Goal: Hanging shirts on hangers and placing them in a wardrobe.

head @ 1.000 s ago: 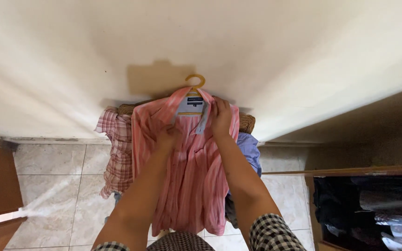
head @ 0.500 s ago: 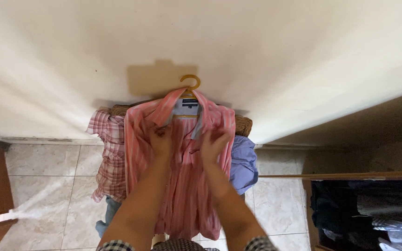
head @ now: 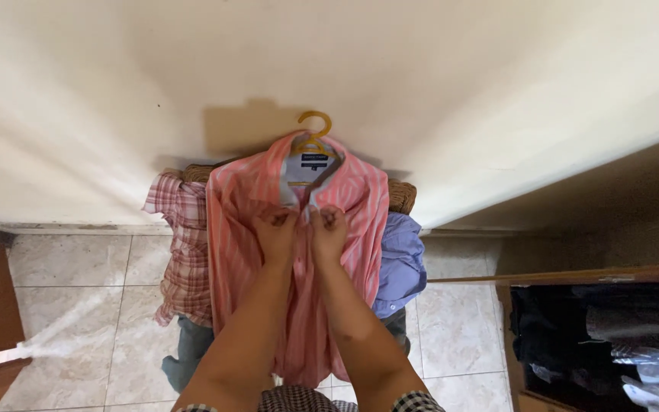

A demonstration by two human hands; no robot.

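Pinching one pink striped shirt (head: 299,252) on one yellow hanger (head: 314,130), left hand (head: 278,231) and right hand (head: 328,229) grips clamp its placket.

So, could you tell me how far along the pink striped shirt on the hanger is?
Done: the pink striped shirt already hangs on the yellow hanger against the wall. In hand: the left hand and right hand pinch the two front edges together just under the collar. Left: the front below the hands looks unfastened, though the arms hide much of it.
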